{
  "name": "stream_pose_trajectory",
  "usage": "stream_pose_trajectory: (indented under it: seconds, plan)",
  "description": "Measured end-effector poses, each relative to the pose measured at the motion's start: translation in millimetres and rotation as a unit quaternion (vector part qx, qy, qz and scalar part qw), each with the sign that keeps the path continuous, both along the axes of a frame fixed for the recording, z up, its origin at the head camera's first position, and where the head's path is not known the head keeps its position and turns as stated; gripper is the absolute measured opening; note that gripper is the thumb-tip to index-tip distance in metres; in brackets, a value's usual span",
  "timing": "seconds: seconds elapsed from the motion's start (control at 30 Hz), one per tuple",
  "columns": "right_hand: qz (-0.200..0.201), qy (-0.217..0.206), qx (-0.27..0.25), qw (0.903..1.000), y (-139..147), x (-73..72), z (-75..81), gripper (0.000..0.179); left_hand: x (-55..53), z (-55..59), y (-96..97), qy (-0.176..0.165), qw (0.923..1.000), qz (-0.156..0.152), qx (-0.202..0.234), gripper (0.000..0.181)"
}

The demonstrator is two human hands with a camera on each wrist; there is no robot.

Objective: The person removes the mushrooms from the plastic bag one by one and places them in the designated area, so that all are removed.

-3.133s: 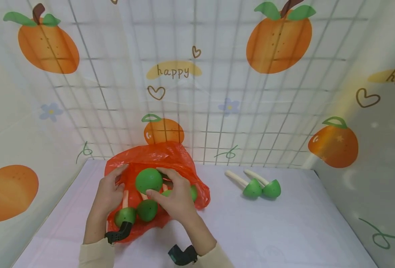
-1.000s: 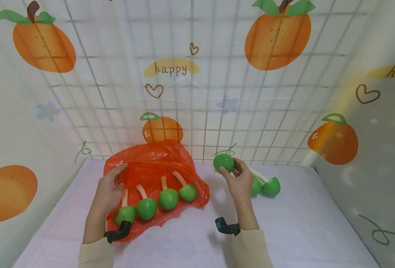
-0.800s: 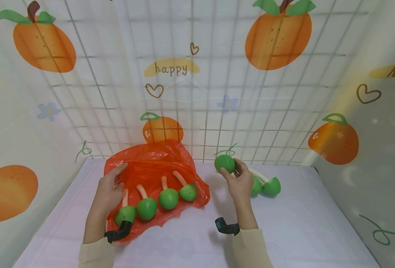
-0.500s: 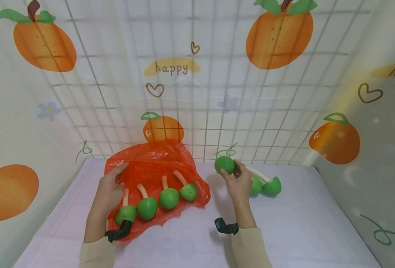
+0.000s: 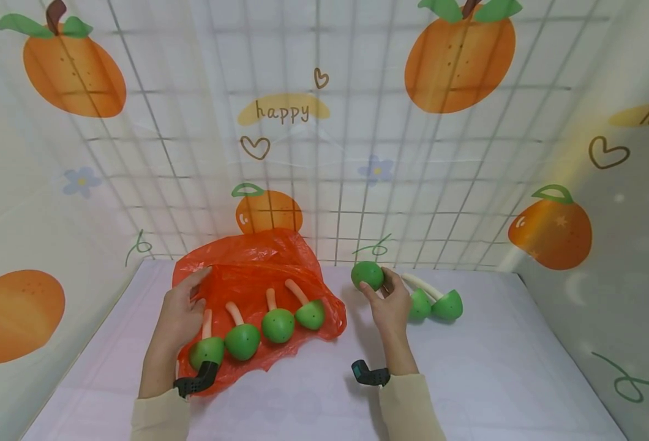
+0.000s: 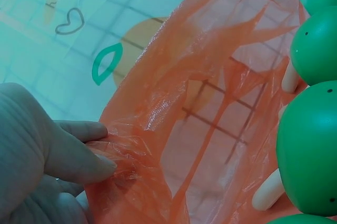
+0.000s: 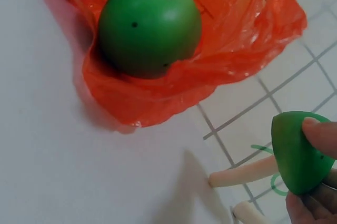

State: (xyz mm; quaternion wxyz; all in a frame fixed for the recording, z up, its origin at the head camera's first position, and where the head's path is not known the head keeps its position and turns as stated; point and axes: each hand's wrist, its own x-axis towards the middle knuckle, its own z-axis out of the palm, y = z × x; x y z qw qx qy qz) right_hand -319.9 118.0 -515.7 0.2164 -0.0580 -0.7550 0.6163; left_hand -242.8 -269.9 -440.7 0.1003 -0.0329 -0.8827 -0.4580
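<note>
Red plastic bag [image 5: 266,247], left, pinched by left hand [image 5: 177,315] | right hand [image 5: 392,307] grips green-capped mushroom [image 5: 366,275] | bag tug could roll near mushrooms [image 5: 242,342] loose

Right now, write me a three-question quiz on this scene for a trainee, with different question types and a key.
1. How many mushrooms lie on the red bag?
2. True or false: the left hand holds a mushroom.
3. Choose one. The right hand holds: A, nothing; B, a mushroom cap; C, the bag.

Key:
1. Four.
2. False; it pinches the bag.
3. B.
</note>
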Motion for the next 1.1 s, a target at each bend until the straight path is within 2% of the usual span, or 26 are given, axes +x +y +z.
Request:
stream_pose_trajectory:
  seconds: [0.2, 0.3, 0.5, 0.67, 0.8, 0.97, 1.1]
  plan:
    - [0.001, -0.006, -0.007, 1.0, 1, 1.3, 0.1, 0.067, 0.1, 0.8, 0.1, 0.003, 1.0, 0.0, 0.002, 0.064]
    - [0.001, -0.012, 0.005, 0.9999, 3, 2.3, 1.1, 0.071, 0.0, 1.1, 0.2, 0.002, 1.0, 0.001, 0.004, 0.064]
    - [0.002, -0.03, 0.072, 0.997, 8, 5.5, 5.6, 0.072, 0.2, 0.9, -0.1, 0.004, 1.0, 0.0, 0.003, 0.063]
    - [-0.003, -0.052, 0.139, 0.9889, 11, 9.6, 12.6, 0.069, 0.6, 0.4, -1.4, 0.004, 1.0, -0.001, 0.001, 0.063]
    - [-0.011, -0.071, 0.164, 0.9838, 13, 12.9, 17.7, 0.071, 0.5, -0.3, -1.9, 0.002, 1.0, -0.002, 0.004, 0.062]
    - [-0.015, -0.063, 0.186, 0.9805, 15, 14.4, 20.3, 0.072, 1.0, 0.5, -1.6, 0.003, 1.0, -0.001, 0.004, 0.062]
    - [-0.007, -0.056, 0.167, 0.9843, 15, 16.3, 21.7, 0.067, 1.7, 2.1, -1.1, 0.001, 1.0, -0.001, 0.004, 0.063]
